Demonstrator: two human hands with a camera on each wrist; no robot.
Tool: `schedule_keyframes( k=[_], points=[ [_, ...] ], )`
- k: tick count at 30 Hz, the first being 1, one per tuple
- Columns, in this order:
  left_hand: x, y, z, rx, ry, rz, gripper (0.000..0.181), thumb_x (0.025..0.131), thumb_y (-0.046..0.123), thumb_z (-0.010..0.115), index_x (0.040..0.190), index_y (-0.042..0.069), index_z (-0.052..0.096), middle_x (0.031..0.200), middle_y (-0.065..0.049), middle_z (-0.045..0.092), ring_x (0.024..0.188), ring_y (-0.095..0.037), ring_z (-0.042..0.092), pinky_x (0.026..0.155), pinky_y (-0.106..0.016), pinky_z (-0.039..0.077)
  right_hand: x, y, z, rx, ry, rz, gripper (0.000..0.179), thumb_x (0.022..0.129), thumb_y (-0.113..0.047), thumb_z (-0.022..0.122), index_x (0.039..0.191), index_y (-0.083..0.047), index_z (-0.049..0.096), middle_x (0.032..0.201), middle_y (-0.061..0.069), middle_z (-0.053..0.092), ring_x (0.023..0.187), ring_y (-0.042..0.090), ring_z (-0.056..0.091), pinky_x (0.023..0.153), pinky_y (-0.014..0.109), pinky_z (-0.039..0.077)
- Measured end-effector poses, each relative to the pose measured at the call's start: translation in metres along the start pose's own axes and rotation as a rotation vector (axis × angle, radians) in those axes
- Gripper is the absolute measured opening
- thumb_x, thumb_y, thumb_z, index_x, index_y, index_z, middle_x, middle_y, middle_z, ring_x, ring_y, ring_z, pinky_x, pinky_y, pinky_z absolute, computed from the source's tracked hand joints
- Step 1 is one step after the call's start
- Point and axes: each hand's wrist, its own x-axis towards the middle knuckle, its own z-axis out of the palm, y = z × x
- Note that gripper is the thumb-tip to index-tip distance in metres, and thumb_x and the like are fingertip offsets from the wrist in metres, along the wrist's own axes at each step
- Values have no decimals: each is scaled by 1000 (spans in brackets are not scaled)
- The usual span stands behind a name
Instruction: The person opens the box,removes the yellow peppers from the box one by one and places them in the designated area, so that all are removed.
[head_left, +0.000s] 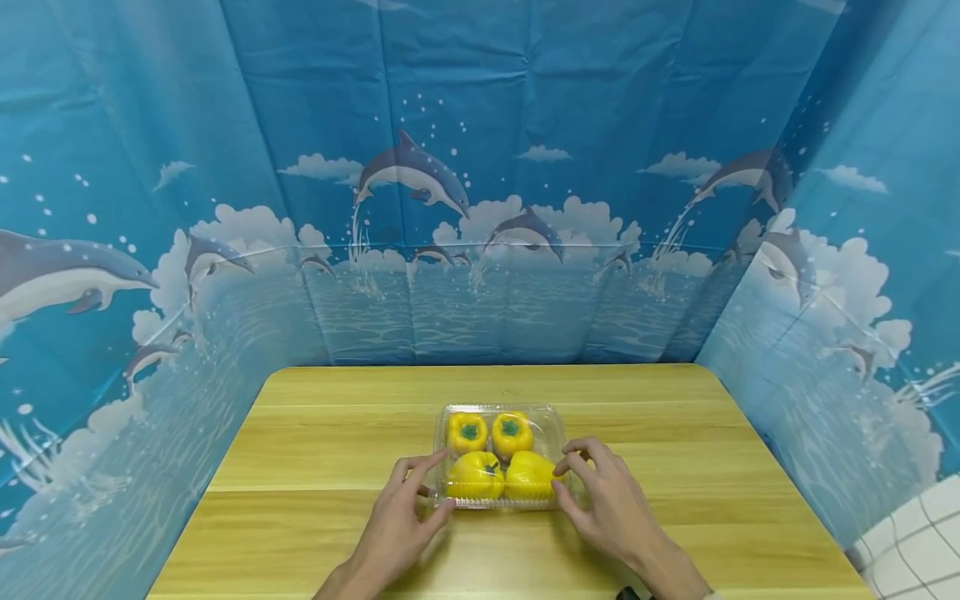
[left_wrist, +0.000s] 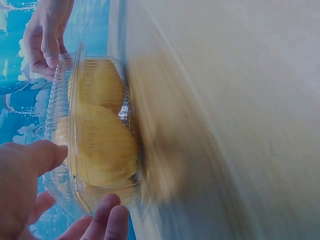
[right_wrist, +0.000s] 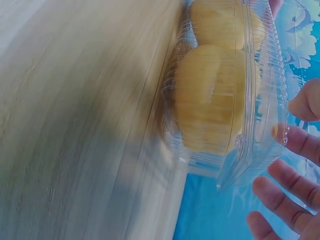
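A clear plastic clamshell box (head_left: 556, 421) sits on the table with its lid down. Inside, at the back, are two round yellow fruits (head_left: 467, 432) with green leafy tops; two larger yellow ones (head_left: 476, 475) lie in front. My left hand (head_left: 401, 521) is at the box's front left corner, thumb by the front rim and relaxed fingers along the left side. On the other side, my right hand (head_left: 609, 506) has its fingertips right at the front right corner. In the right wrist view, an index finger (right_wrist: 297, 140) meets the lid's edge, the other fingers spread below.
The wood-grain table (head_left: 337, 417) has rounded far corners. A blue dolphin-print curtain (head_left: 480, 317) hangs behind it and along both sides. White cloth with dark grid lines (head_left: 911, 542) shows at the lower right. A small black object (head_left: 628, 593) is by the right wrist.
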Motion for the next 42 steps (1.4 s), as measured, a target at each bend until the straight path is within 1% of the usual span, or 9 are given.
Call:
schedule_keyframes(
  k=[4, 8, 12, 16, 18, 22, 27, 33, 42],
  points=[
    [1, -3, -2, -52, -2, -14, 79, 102, 22, 93, 172, 26, 57, 154, -14, 64, 104, -11, 74, 78, -20, 65, 0, -1, 1, 10, 0, 4, 21, 91, -21, 95, 103, -22, 78, 129, 5, 75, 109, 21, 72, 91, 53, 66],
    [1, -8, -5, -105, -18, -49, 83, 100, 24, 96, 172, 21, 55, 155, -17, 65, 104, -11, 76, 79, -19, 67, 2, -3, 2, 11, -11, 0, 22, 91, -21, 95, 107, -20, 80, 131, 6, 75, 113, 24, 74, 93, 55, 67],
    [0, -12, -7, -139, -50, -90, 85, 97, 25, 99, 171, 15, 57, 146, -17, 70, 102, -10, 76, 79, -18, 66, 4, -6, 3, 14, -13, -16, 24, 92, -22, 95, 111, -19, 80, 133, 8, 75, 118, 28, 75, 96, 59, 66],
    [2, -13, -10, -188, -78, -122, 82, 96, 20, 99, 167, 8, 61, 131, -13, 77, 97, -8, 77, 79, -19, 67, 8, -10, 4, 22, -13, -34, 25, 93, -22, 94, 114, -19, 80, 134, 8, 75, 122, 32, 75, 100, 62, 66],
    [3, -14, -11, -218, -83, -142, 81, 95, 17, 99, 166, 8, 63, 125, -11, 79, 96, -9, 78, 80, -19, 68, 10, -12, 6, 31, -19, -47, 26, 93, -22, 94, 115, -19, 80, 135, 8, 76, 123, 32, 75, 101, 62, 65],
    [4, -16, -13, -290, -88, -192, 80, 93, 12, 99, 165, 5, 64, 121, -10, 81, 97, -14, 80, 81, -21, 69, 15, -19, 9, 51, -29, -86, 28, 94, -22, 93, 118, -20, 79, 137, 8, 77, 125, 30, 76, 102, 60, 66],
    [4, -20, -14, -378, -104, -227, 72, 95, 9, 97, 158, -5, 65, 116, -11, 84, 95, -18, 82, 80, -24, 70, 22, -29, 15, 67, -24, -156, 32, 93, -21, 93, 121, -20, 79, 139, 8, 75, 126, 28, 75, 103, 59, 67],
    [4, -21, -16, -433, -115, -244, 69, 95, 8, 96, 156, -5, 67, 115, -13, 87, 96, -21, 83, 79, -25, 70, 31, -41, 20, 95, -34, -230, 37, 93, -21, 94, 128, -19, 79, 143, 9, 75, 129, 29, 74, 106, 57, 66],
    [5, -25, -18, -495, -168, -293, 63, 99, 9, 93, 155, -4, 67, 118, -15, 88, 104, -27, 86, 86, -29, 71, 43, -63, 26, 116, -117, -281, 47, 101, -29, 92, 145, -27, 75, 156, 7, 72, 141, 26, 72, 115, 53, 64]
  ],
)
